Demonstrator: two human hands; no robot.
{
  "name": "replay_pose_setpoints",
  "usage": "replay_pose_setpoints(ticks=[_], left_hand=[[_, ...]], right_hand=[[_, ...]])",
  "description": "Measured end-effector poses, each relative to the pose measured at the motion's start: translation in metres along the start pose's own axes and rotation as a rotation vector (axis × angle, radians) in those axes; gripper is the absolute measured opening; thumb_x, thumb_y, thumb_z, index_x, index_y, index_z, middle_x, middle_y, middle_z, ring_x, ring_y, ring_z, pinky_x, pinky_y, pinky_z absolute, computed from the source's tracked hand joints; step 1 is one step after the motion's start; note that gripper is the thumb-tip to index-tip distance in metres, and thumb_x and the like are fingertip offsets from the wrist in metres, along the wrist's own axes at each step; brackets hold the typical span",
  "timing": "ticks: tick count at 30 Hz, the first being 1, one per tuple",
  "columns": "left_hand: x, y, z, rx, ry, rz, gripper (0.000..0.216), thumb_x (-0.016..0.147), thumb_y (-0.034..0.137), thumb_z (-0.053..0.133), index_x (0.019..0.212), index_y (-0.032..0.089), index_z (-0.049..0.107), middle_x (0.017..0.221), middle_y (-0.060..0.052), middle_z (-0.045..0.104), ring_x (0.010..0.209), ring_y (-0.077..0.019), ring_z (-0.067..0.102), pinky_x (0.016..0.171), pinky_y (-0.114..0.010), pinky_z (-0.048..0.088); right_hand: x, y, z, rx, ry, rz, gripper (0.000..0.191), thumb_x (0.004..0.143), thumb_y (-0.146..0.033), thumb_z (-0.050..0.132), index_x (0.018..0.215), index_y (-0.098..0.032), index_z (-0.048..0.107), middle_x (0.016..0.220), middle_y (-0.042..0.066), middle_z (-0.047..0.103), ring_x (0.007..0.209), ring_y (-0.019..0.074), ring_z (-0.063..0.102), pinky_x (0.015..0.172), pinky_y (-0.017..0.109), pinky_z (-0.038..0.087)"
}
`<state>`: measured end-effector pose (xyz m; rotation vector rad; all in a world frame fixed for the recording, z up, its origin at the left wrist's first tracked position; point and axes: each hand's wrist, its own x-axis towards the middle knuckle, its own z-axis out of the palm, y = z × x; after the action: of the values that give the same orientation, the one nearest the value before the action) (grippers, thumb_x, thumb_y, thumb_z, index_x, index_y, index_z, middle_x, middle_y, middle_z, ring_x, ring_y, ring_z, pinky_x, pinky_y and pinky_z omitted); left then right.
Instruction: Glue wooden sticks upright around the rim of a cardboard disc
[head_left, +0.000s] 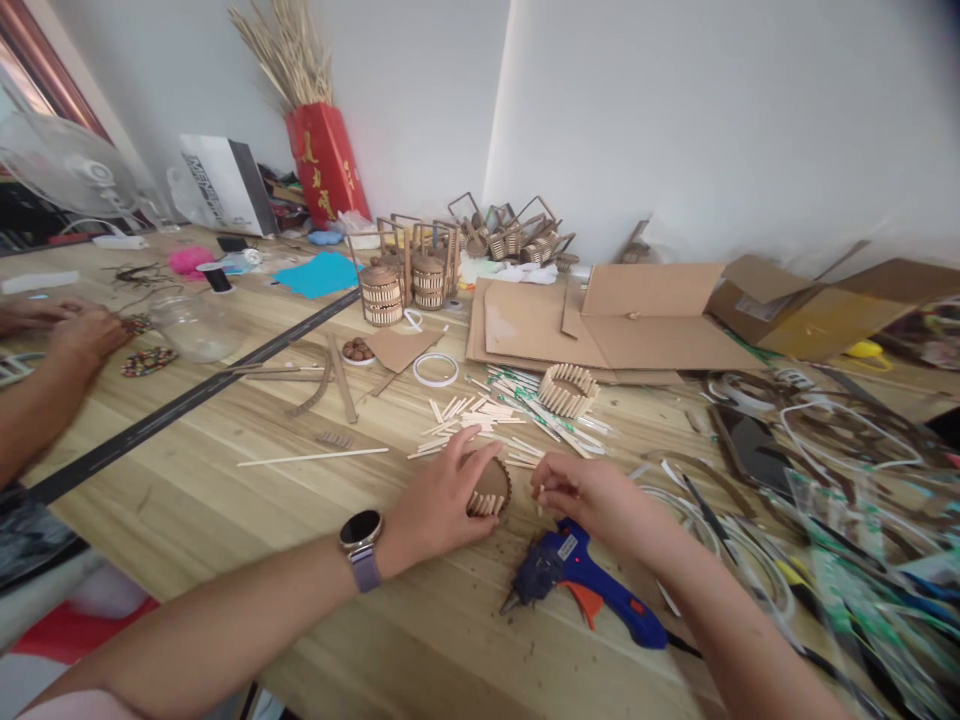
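My left hand, with a watch on its wrist, holds a round brown cardboard base, thumb at the near side and fingers over the far side. Short wooden sticks stand in a row along the base's near edge. Just right of it, my right hand pinches one short wooden stick, mostly covered by the fingers. A blue glue gun with an orange trigger lies below my right hand, its nozzle pointing left. Loose short sticks are scattered beyond my hands.
A ring of upright sticks and flattened cardboard lie farther back. Small lidded baskets stand near the wall. Cords and tools crowd the right, near a phone. At left, another person's hands handle beads beside a jar.
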<state>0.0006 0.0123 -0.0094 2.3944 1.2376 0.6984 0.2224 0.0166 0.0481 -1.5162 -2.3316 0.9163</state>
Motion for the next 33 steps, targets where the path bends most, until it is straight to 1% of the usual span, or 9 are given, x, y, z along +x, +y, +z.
replay_pose_setpoints(ticks=[4, 10, 16, 21, 26, 29, 33], left_hand=[[-0.001, -0.001, 0.000, -0.003, 0.002, 0.010, 0.082, 0.071, 0.019, 0.075, 0.142, 0.023, 0.034, 0.152, -0.016, 0.026, 0.136, -0.0338, 0.039, 0.109, -0.050, 0.041], [-0.001, -0.001, 0.000, -0.015, 0.008, 0.006, 0.080, 0.072, 0.020, 0.075, 0.141, 0.024, 0.034, 0.152, -0.016, 0.026, 0.137, -0.0335, 0.038, 0.107, -0.049, 0.043], [0.000, 0.000, -0.001, -0.023, 0.018, 0.017, 0.078, 0.073, 0.021, 0.074, 0.141, 0.023, 0.035, 0.150, -0.016, 0.028, 0.138, -0.0333, 0.037, 0.107, -0.049, 0.043], [0.000, 0.001, -0.001, -0.028, 0.014, 0.004, 0.077, 0.073, 0.022, 0.074, 0.141, 0.022, 0.036, 0.151, -0.017, 0.028, 0.136, -0.0340, 0.039, 0.108, -0.050, 0.043], [0.001, 0.001, 0.000, -0.078, 0.023, 0.004, 0.079, 0.072, 0.021, 0.075, 0.141, 0.026, 0.036, 0.151, -0.014, 0.028, 0.138, -0.0334, 0.037, 0.110, -0.051, 0.040], [0.001, 0.000, 0.000, -0.075, 0.022, 0.003, 0.079, 0.071, 0.021, 0.075, 0.140, 0.026, 0.036, 0.151, -0.014, 0.028, 0.139, -0.0334, 0.035, 0.110, -0.051, 0.040], [0.000, 0.001, -0.001, -0.066, 0.014, 0.005, 0.079, 0.072, 0.021, 0.073, 0.141, 0.027, 0.035, 0.151, -0.014, 0.028, 0.137, -0.0326, 0.039, 0.109, -0.050, 0.041]], right_hand=[[0.001, -0.010, 0.006, 0.052, 0.025, 0.013, 0.009, 0.077, -0.014, 0.052, 0.078, -0.021, 0.059, 0.069, -0.002, 0.067, 0.064, 0.0140, 0.059, 0.059, 0.022, 0.039], [0.003, -0.013, 0.019, 0.104, 0.055, -0.036, 0.005, 0.078, -0.017, 0.057, 0.078, -0.020, 0.062, 0.070, -0.003, 0.066, 0.066, 0.0140, 0.058, 0.061, 0.022, 0.039], [0.006, -0.013, 0.027, 0.022, 0.058, -0.052, 0.005, 0.080, -0.017, 0.058, 0.078, -0.020, 0.061, 0.070, -0.002, 0.065, 0.066, 0.0144, 0.056, 0.062, 0.023, 0.038], [0.005, -0.016, 0.030, -0.050, 0.063, -0.068, 0.007, 0.080, -0.014, 0.058, 0.080, -0.020, 0.061, 0.075, 0.000, 0.067, 0.070, 0.0151, 0.058, 0.064, 0.023, 0.038], [0.004, -0.019, 0.032, -0.180, 0.057, -0.034, 0.008, 0.083, -0.013, 0.056, 0.083, -0.020, 0.059, 0.079, 0.001, 0.068, 0.072, 0.0156, 0.061, 0.063, 0.022, 0.038], [0.004, -0.021, 0.034, -0.220, 0.057, -0.015, 0.011, 0.084, -0.010, 0.053, 0.084, -0.019, 0.058, 0.081, 0.003, 0.070, 0.075, 0.0169, 0.063, 0.064, 0.023, 0.038], [0.002, -0.022, 0.038, -0.271, 0.052, 0.004, 0.011, 0.086, -0.010, 0.050, 0.088, -0.018, 0.058, 0.085, 0.007, 0.072, 0.077, 0.0195, 0.065, 0.063, 0.024, 0.036]])
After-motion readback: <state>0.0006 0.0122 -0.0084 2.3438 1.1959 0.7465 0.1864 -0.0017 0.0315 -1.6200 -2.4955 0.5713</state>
